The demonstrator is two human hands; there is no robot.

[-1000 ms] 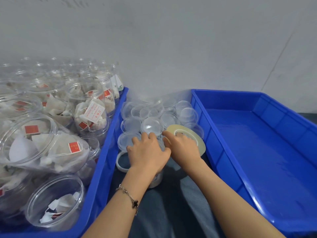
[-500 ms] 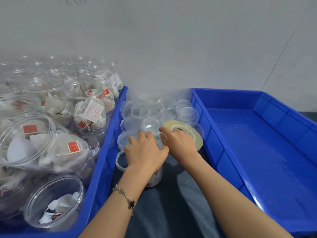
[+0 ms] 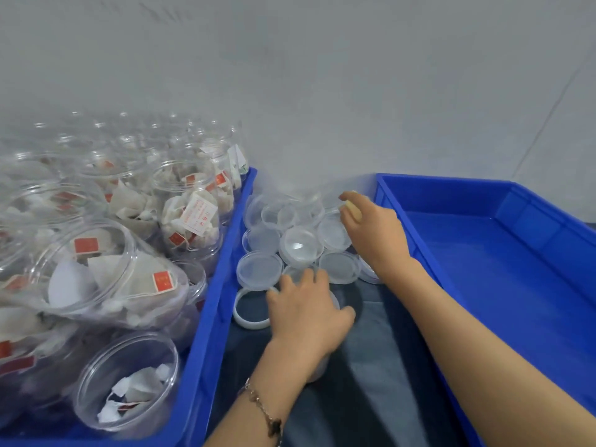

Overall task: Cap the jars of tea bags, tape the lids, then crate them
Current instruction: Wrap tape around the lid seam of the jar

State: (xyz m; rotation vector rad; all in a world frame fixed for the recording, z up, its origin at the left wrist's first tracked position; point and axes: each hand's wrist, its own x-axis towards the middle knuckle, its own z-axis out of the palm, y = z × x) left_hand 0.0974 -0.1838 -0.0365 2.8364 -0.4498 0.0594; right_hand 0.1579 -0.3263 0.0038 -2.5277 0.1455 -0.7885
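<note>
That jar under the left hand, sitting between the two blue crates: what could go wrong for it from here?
The left hand covers the jar, so whether its lid sits square cannot be seen; tape over a crooked lid may seal badly. The right hand holds the tape roll above the loose lids, which it could scatter. The open jars lying sideways in the left crate might spill tea bags.
</note>
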